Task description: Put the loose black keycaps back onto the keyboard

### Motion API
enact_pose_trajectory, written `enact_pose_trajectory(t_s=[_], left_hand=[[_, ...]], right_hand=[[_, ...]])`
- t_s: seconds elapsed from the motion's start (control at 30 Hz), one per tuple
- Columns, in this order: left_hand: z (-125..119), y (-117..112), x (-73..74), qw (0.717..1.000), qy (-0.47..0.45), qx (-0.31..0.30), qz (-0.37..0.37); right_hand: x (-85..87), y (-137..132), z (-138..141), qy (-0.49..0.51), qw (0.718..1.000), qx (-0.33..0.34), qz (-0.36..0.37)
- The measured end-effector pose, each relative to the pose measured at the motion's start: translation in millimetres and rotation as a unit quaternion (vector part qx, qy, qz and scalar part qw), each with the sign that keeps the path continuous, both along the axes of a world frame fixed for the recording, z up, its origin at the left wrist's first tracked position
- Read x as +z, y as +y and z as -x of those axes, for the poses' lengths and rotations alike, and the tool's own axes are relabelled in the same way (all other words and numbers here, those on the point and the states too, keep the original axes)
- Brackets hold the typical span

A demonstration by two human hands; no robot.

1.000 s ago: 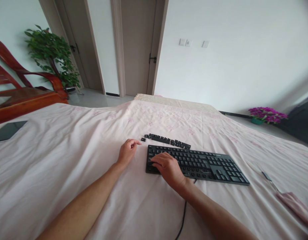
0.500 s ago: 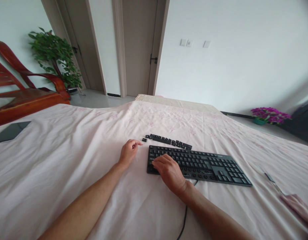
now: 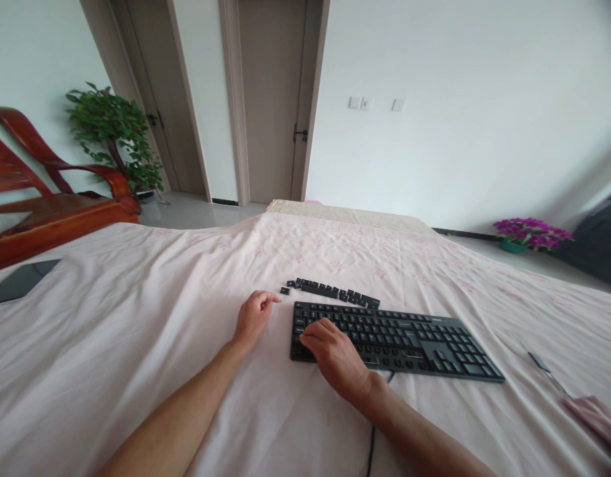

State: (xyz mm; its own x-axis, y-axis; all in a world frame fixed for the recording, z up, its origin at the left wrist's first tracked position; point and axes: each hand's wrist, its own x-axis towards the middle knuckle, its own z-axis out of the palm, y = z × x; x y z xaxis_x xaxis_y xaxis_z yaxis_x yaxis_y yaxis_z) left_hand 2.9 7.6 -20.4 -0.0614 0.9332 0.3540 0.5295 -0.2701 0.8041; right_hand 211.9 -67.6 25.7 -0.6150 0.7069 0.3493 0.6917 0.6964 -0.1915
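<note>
A black keyboard (image 3: 424, 344) lies on the pale bedsheet, its lower left rows showing bare sockets without caps. Over its left end, my right hand (image 3: 335, 354) is bent down with thumb and fingers drawn together at the keys; whatever the fingertips hold is hidden. Left of the keyboard, my left hand (image 3: 255, 318) rests on the sheet, one finger stretched out and the others loosely curled, with nothing visible in it. Just beyond that finger is a single loose keycap (image 3: 284, 291). A row of loose black keycaps (image 3: 329, 291) runs behind the keyboard's top edge.
From the keyboard's near side a black cable (image 3: 371, 444) trails toward me. At right lie a slim tool (image 3: 538, 362) and a pink cloth (image 3: 596, 417). A dark flat tablet-like object (image 3: 22, 281) is at far left, near a wooden chair (image 3: 61, 212).
The whole scene sits slightly lower in the picture, as the camera has tilted up a little. Both hands keep nearly the same place relative to the keyboard.
</note>
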Motion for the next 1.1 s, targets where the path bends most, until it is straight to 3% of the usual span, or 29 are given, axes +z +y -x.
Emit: enact_pose_trajectory(t_s=[0.9,1.1], left_hand=[[-2,-5,1.1,0.998,0.065,-0.008,-0.020],[-4,-11,6.5,0.999,0.014,-0.039,-0.006]], right_hand=[[-10.1,-5,2,-0.005,0.999,-0.036,-0.035],[-7.4,-6,1,0.015,0.999,-0.037,-0.022]])
